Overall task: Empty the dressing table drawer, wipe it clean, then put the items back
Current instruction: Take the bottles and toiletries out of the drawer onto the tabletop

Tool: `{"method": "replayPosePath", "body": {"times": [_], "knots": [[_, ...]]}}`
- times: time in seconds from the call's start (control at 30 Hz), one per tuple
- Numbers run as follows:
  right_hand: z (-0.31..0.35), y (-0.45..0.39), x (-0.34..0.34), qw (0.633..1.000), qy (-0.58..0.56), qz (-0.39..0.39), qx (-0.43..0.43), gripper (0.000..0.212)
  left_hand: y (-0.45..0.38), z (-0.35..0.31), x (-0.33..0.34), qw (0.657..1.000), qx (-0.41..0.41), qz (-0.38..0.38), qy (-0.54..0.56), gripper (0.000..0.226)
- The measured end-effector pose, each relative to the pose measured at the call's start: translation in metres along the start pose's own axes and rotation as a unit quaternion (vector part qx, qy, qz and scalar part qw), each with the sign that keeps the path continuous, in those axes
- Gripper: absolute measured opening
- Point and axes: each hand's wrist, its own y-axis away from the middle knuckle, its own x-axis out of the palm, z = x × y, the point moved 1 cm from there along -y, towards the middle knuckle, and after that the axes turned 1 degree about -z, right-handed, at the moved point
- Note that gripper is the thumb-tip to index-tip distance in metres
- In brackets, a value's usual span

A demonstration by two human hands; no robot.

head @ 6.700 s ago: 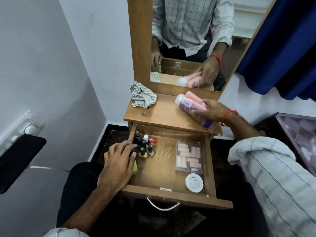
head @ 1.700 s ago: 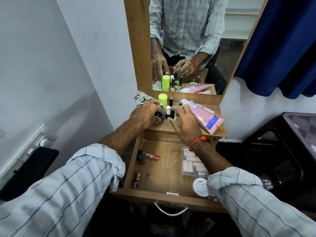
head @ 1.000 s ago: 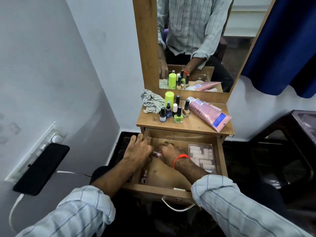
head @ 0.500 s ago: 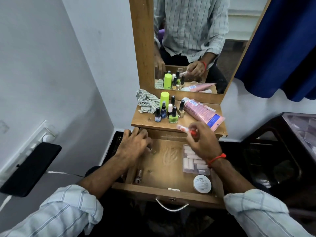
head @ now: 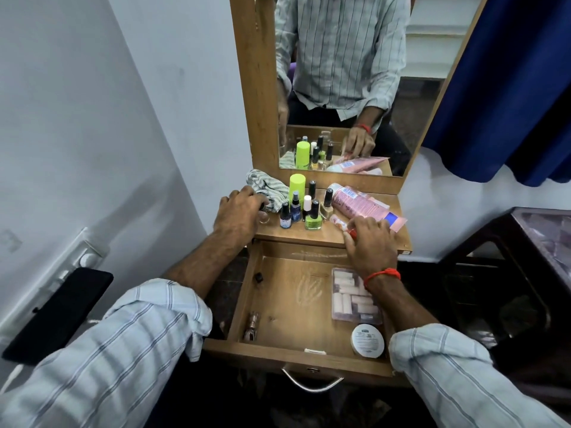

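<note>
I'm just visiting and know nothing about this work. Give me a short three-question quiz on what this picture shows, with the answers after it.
1. True or false: the open wooden drawer is already empty.
2. Which lies in the drawer's front right corner? A) round white-lidded jar B) tall lime-green bottle C) striped grey cloth
3. Fill in: the right hand sets a small red-capped tube on the tabletop beside the pink ____.

Key:
1. False: the jar, a clear plastic box of pale pieces and some small items remain inside.
2. A
3. tube
</note>
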Motion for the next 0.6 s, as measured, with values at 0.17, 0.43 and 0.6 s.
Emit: {"method": "replayPosePath", "body": {"times": [0.17, 0.43, 0.6], "knots": [[-0.004, -0.006, 0.001, 1.0, -0.012, -0.002, 0.005, 0.026, -0.005, 0.001, 0.008, 0.999, -0.013, 0.009, 0.04, 0.047], [-0.006, 0.006, -0.007, 0.993, -0.094, -0.069, -0.022, 0.026, 0.023, 0.0, 0.005, 0.992, -0.012, -0.045, 0.113, 0.073], [0.011, 0.029, -0.01, 0.95, -0.286, 0.086, -0.096, 0.008, 0.081, 0.009, 0.033, 0.995, 0.09, -0.05, -0.01, 0.031]]}}
